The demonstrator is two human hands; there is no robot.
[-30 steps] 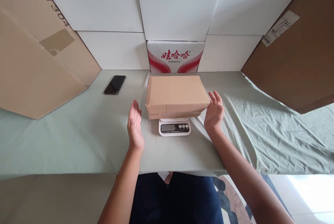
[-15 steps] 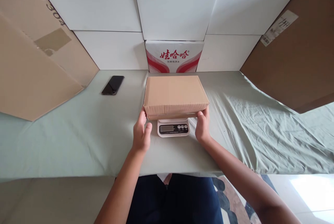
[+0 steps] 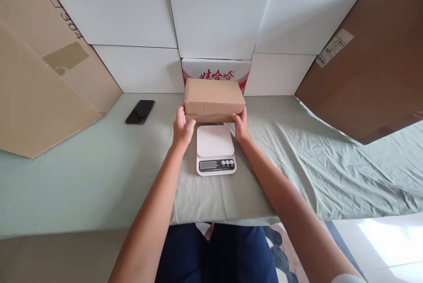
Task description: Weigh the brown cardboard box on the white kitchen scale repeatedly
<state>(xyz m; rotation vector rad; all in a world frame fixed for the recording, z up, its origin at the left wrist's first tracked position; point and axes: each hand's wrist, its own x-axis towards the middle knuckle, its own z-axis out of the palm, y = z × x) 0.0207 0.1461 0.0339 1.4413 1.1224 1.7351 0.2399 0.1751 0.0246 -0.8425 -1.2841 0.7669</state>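
White panels [image 3: 218,19] form the far wall of the scene, with a large tan cardboard sheet [image 3: 42,71] leaning in on the left and a darker brown cardboard sheet [image 3: 363,63] with a white label leaning in on the right. Below them a surface [image 3: 82,168] spreads across the view under a pale green cloth, smooth on the left and creased on the right. At the far middle, against the white panels, stands a white carton printed with red characters [image 3: 216,71], its lower part hidden.

Just in front of that carton is the plain cardboard box [image 3: 214,98], closed and roughly level, held at the far side of the scale and clear of its platform. The left hand [image 3: 183,128] grips the box's near left corner, the fingers curled round the edge and underneath, the thumb on the near face. The right hand [image 3: 241,125] grips the near right corner in the same way. Both hands have firm hold of the box.

Near the person from the box, a white kitchen scale [image 3: 215,148] rests on the cloth, its platform bare, its display and buttons facing near. A black phone [image 3: 140,112] lies flat at far left, well apart from the box.
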